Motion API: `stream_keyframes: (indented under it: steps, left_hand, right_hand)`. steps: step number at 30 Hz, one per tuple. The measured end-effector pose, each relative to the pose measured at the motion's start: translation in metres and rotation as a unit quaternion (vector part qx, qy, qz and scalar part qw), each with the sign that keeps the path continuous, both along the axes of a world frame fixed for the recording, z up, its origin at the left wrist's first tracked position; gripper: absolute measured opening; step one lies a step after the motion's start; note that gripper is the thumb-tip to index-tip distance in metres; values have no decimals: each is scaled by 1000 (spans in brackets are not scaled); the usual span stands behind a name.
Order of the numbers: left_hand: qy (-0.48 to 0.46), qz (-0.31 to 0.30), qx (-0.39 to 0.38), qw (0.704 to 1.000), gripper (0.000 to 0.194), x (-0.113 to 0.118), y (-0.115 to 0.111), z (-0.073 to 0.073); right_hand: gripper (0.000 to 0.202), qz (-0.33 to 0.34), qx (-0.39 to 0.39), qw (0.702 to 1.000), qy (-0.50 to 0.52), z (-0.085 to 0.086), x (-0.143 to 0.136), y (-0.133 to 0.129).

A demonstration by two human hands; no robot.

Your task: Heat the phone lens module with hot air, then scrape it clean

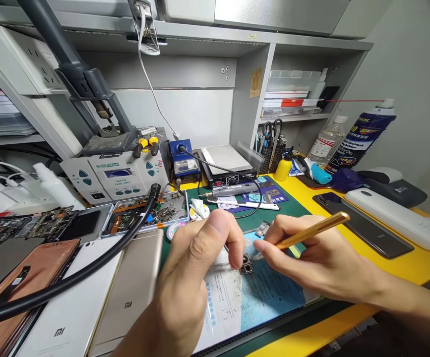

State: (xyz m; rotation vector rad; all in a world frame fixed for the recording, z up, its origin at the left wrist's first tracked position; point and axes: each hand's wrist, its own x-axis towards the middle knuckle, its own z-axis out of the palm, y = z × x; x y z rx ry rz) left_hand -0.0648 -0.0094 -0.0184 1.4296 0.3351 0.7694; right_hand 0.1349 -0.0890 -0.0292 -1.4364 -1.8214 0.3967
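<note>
My right hand (311, 258) grips a slim gold-handled tool (311, 230) like a pen, its pale, narrow tip angled down to the left. That tip is beside a small dual phone camera module (247, 264), which lies on the blue and white printed work sheet (225, 302). Just left of the module, my left hand (196, 272) is closed, thumb on top and index finger curled. Whatever its fingers hold is mostly hidden behind them. A small metallic part (262, 229) rests on the sheet beyond my right fingertips.
Phone backs (125, 292) and a thick black hose (125, 243) crowd the left side. A hot-air station (121, 176), a soldering station (185, 158) and a hot plate (227, 163) stand behind. At right are a dark phone (363, 225) and a spray can (363, 134).
</note>
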Motion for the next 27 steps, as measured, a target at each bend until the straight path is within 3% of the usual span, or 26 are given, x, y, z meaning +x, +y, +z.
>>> stream_keyframes:
  steps: [16,22,27]
  left_hand:
    - [-24,6,-4,1000,55,2,0,-4]
    - [-29,5,-10,1000,56,2,0,-4]
    - [-27,4,-12,1000,55,2,0,-6]
  right_hand:
    - [27,-34,-4,999,-26,-7,3,1]
    - [29,-47,-32,998,4,-5,1,1]
    - [30,-62,-101,990,71,-3,1,2]
